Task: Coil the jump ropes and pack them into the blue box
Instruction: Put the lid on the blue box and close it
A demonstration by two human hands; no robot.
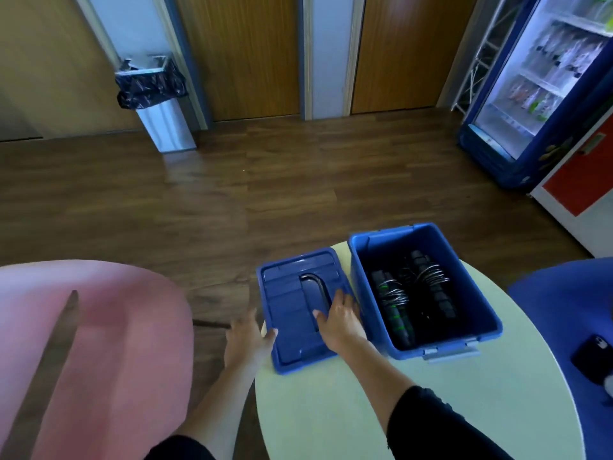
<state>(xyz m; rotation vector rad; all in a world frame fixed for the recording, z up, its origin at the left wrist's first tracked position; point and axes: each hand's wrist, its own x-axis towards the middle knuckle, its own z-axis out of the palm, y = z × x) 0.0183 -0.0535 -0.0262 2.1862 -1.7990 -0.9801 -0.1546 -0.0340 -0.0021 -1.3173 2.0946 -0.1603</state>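
Note:
The open blue box (487, 313) stands on the round white table (398, 410). Inside it lie coiled jump ropes (411, 293) with black handles, some with green marks. The blue lid (292, 313) lies flat to the left of the box, at the table's left edge. My left hand (248, 336) touches the lid's left edge with its thumb on the rim. My right hand (341, 317) rests on the lid's right side, fingers spread flat near the recessed handle.
A pink chair (93, 343) sits at the left, a blue chair (570, 310) at the right. A black phone (593, 360) lies at the right edge. A metal bin (159, 104) and a drinks fridge (537, 84) stand by the far wall.

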